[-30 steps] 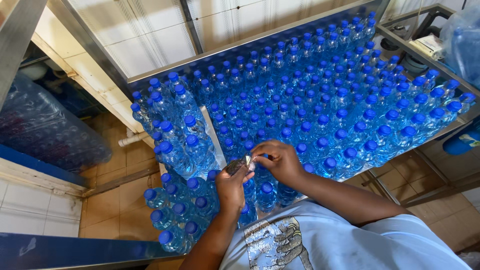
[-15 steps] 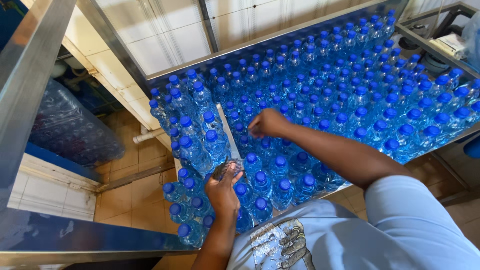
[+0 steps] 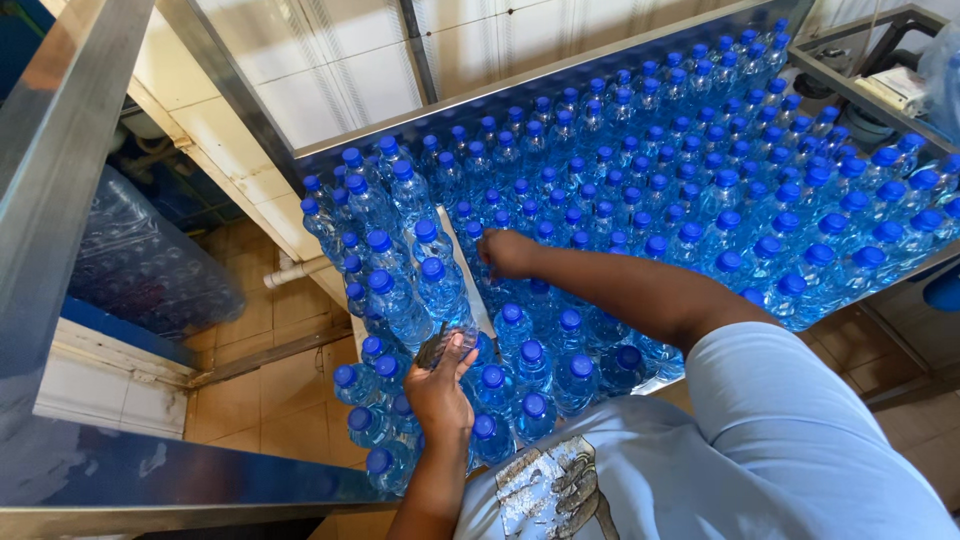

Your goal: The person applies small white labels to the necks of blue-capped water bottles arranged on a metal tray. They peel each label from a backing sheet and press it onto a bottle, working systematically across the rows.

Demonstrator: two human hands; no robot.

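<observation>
Hundreds of clear plastic water bottles with blue caps [image 3: 640,190] fill the steel table [image 3: 520,85]. Left hand [image 3: 440,390] pinches a small dark strip [image 3: 432,350] near its front edge; right hand [image 3: 507,252], fingers curled together, rests on caps farther in.

A shrink-wrapped pack of bottles [image 3: 150,265], clear plastic with a bluish tint, was seen at the left of the frame. A small white-labelled box [image 3: 905,88] was seen upper right.

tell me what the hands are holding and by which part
The left hand pinches a small dark object by its lower end; what it is cannot be told. The right hand rests on blue-capped clear plastic bottles; grip unclear.
</observation>
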